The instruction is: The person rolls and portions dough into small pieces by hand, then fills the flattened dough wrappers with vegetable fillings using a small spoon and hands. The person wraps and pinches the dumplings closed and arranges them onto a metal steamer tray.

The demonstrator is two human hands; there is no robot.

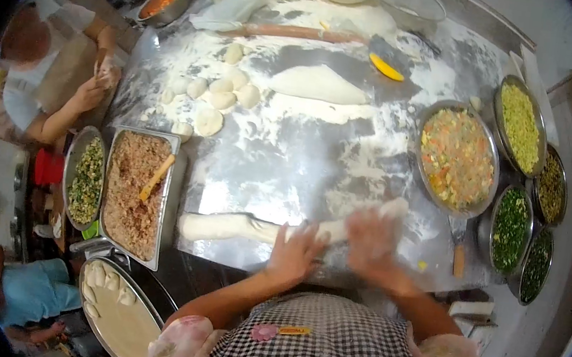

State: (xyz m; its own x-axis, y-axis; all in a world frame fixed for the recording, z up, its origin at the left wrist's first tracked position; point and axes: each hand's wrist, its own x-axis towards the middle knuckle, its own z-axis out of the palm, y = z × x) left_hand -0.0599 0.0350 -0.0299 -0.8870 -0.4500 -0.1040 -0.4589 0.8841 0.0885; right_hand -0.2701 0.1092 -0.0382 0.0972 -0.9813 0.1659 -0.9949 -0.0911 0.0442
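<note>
A long roll of pale dough (224, 228) lies along the near edge of the floured metal table. Over its middle rests my left hand (295, 253), fingers stretched out and pressing on the dough, not wrapped round it. My right hand (370, 241) is at the dough's right end, smeared by motion, so its fingers cannot be made out. The tip of the roll shows just past that hand. Farther back, a flat slab of dough (321, 84) sits on flour, with several small dough pieces (222, 94) to its left.
A tray of minced filling (135, 193) with a wooden spoon stands left; bowls of egg-and-carrot filling (459, 159) and chopped greens (510, 225) stand right. A rolling pin (295, 33) and yellow scraper (386, 66) lie behind. Another person (59, 68) works at left; a pan (117, 325) holds dumplings.
</note>
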